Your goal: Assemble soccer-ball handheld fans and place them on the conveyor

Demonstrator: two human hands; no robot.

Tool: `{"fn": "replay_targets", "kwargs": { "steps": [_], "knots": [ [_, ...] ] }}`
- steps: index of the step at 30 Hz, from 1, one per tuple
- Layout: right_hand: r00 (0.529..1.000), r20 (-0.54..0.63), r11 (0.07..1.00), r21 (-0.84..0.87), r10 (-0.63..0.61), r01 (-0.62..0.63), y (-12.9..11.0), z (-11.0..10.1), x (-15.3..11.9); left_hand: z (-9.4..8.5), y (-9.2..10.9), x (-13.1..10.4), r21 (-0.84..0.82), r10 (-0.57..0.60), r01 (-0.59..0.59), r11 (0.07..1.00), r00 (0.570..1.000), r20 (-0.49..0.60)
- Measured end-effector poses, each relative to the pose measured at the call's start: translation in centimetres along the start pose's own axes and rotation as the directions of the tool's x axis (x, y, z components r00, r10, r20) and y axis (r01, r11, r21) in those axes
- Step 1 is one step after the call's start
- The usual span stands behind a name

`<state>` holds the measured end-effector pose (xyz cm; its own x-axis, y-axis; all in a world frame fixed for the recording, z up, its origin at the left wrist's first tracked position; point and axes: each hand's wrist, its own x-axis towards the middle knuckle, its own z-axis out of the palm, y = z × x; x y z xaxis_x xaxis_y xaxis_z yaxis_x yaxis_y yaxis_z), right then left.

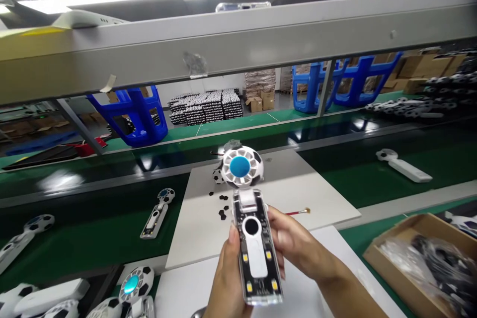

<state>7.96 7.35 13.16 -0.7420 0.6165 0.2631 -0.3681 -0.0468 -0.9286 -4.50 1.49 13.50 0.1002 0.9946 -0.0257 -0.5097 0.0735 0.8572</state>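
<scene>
A handheld fan (257,251) with a round football-patterned head and a blue centre is held upright over a white board (316,194). Its clear handle shows a black circuit board with yellow squares. My left hand (228,273) grips the handle from the left side. On the right side, my right hand (290,241) holds the same handle, its fingers partly behind it. Small black pieces (222,214) lie on the board beside a ball-patterned part (218,176). A red-handled brush (298,212) rests right of the fan.
Similar fans lie on the green belt, at left (154,221) and right (406,166). More fans (55,298) fill the lower left. A cardboard box (395,258) with bagged cables stands lower right. A grey beam (283,42) crosses above; blue stools (145,119) are behind.
</scene>
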Motion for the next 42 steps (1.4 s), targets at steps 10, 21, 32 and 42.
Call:
{"fn": "replay_targets", "kwargs": {
  "steps": [10, 21, 32, 42],
  "knots": [
    [0.975, 0.016, 0.975, -0.025, -0.222, 0.222, -0.2, -1.7, 0.4, -1.4, 0.9, 0.5, 0.726, 0.252, -0.172, 0.666, 0.968, -0.001],
    [0.992, -0.030, 0.827, -0.556, -0.126, 0.089, 0.9, 1.0, 1.1, -0.6, 1.1, -1.7, 0.642, 0.523, -0.251, 0.724, 0.806, -0.275],
    [0.938, 0.241, 0.968, -0.020, 0.247, -0.250, 1.2, 3.1, 0.1, -3.3, 4.1, -0.4, -0.195, 0.234, -0.318, 0.928, 0.903, -0.359],
    [0.860, -0.489, 0.972, 0.233, 0.144, -0.030, -1.8, -4.5, 1.4, -4.8, 4.0, 1.5, 0.049, 0.297, -0.304, 0.951, 0.864, -0.407]
  ]
}}
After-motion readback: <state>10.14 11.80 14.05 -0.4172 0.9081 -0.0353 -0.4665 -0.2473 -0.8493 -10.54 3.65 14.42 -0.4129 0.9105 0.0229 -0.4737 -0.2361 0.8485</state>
